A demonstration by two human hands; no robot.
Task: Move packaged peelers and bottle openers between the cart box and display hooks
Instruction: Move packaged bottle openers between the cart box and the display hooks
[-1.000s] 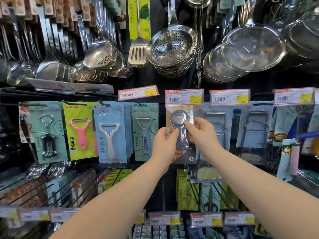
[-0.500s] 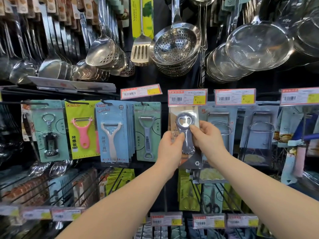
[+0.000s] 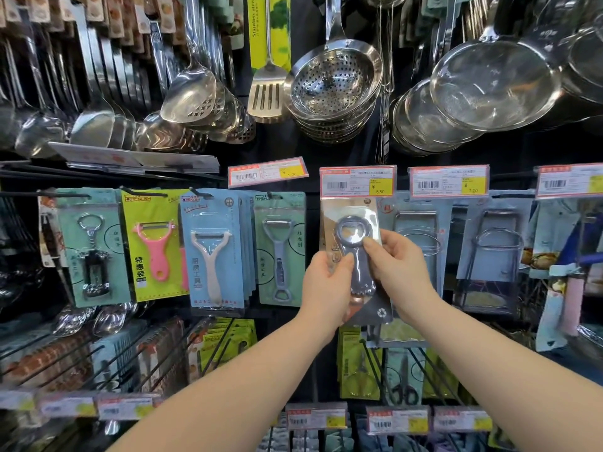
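A packaged bottle opener (image 3: pixel 354 233), silver with a grey handle on a brown and grey card, is held up against the display under the 8.50 price tag (image 3: pixel 358 181). My left hand (image 3: pixel 326 282) grips the card's left edge with the thumb on the front. My right hand (image 3: pixel 396 265) pinches its right side, thumb on the opener. Left of it hang a green-carded metal peeler (image 3: pixel 280 247), a stack of blue-carded white peelers (image 3: pixel 212 252), a pink peeler on a yellow card (image 3: pixel 156 246) and a corkscrew pack (image 3: pixel 93 252). The hook behind the tag is hidden. The cart box is out of view.
Steel ladles, a slotted turner (image 3: pixel 267 96), colanders (image 3: pixel 336 83) and mesh strainers (image 3: pixel 489 83) hang above. Wire racks in blue packs (image 3: pixel 492 252) hang to the right. Lower hooks (image 3: pixel 375 363) carry scissors and green packs, jutting toward me, with price tags (image 3: pixel 396 419) along the bottom.
Both hands have stayed on the bottle opener pack at the hook; the view has shifted slightly right and down, and the pack sits a little lower under the tag.
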